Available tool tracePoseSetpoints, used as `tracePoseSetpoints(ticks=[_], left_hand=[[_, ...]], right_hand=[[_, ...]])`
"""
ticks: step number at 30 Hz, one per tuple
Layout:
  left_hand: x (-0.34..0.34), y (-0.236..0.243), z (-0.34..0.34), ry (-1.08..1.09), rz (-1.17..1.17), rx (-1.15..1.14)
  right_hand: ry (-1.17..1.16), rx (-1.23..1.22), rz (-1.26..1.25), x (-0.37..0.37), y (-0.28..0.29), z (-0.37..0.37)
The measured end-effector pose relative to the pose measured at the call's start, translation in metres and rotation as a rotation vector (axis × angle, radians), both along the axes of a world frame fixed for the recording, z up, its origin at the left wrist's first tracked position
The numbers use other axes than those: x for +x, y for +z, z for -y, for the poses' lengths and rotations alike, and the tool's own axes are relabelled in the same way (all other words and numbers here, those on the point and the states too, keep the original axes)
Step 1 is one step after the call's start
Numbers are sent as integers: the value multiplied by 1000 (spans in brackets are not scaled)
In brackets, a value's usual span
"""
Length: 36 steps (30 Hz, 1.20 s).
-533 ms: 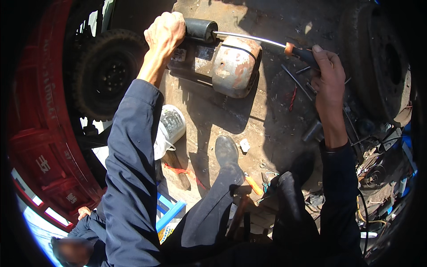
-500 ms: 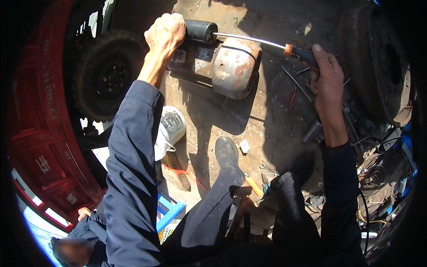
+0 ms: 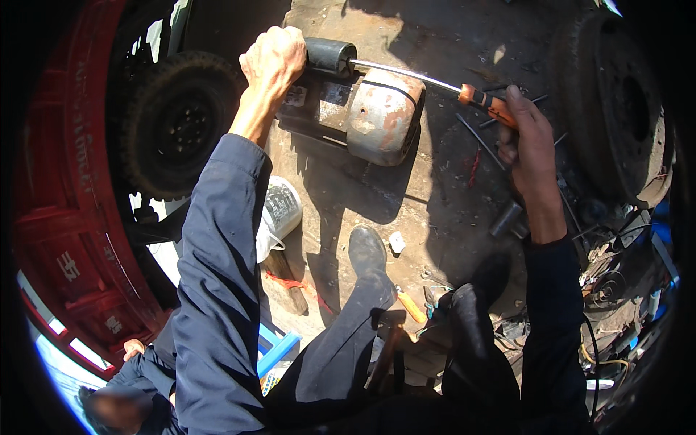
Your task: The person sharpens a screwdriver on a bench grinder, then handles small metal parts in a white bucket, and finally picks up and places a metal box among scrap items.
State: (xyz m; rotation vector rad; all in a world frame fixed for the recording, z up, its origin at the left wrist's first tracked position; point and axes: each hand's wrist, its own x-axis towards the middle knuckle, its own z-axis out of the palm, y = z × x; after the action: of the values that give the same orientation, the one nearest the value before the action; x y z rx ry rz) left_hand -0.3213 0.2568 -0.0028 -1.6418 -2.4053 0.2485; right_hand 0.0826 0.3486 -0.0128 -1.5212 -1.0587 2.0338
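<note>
My left hand (image 3: 272, 67) is closed round the far-left end of a black cylinder (image 3: 330, 56), which lies along the top side of an electric motor. The motor (image 3: 384, 117) has a rounded grey end cover with rusty patches and rests on a dark base on the ground. In my right hand (image 3: 533, 145) is a screwdriver with an orange and black handle (image 3: 493, 107). Its long metal shaft reaches left to the open end of the cylinder; the tip is hidden at or inside that end.
A white bucket (image 3: 281, 206) stands left of my boot (image 3: 367, 250). Pliers and an orange-handled tool (image 3: 411, 307) lie between my feet. Rods lie under my right hand, near a large wheel rim (image 3: 616, 109). A red truck (image 3: 87, 217) and another person (image 3: 138, 380) are at left.
The screwdriver handle has turned about its axis, showing orange where black faced up before. My right hand has dipped slightly; my left hand keeps its hold on the cylinder.
</note>
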Motion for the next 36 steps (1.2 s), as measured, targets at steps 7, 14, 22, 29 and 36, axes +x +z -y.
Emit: tracePoseSetpoints(ticks=[7, 14, 22, 29, 36], left_hand=[[-2, -2, 2, -23, -20, 9], [-4, -5, 2, -40, -52, 34], [4, 2, 1, -37, -43, 22], [6, 2, 1, -68, -89, -7], [2, -3, 0, -27, -69, 10]], right_hand=[[-126, 221, 41, -10, -11, 13], [-245, 271, -79, -15, -11, 12], [-24, 124, -21, 0, 6, -7], [-260, 404, -80, -22, -7, 6], [12, 32, 39, -3, 7, -14]])
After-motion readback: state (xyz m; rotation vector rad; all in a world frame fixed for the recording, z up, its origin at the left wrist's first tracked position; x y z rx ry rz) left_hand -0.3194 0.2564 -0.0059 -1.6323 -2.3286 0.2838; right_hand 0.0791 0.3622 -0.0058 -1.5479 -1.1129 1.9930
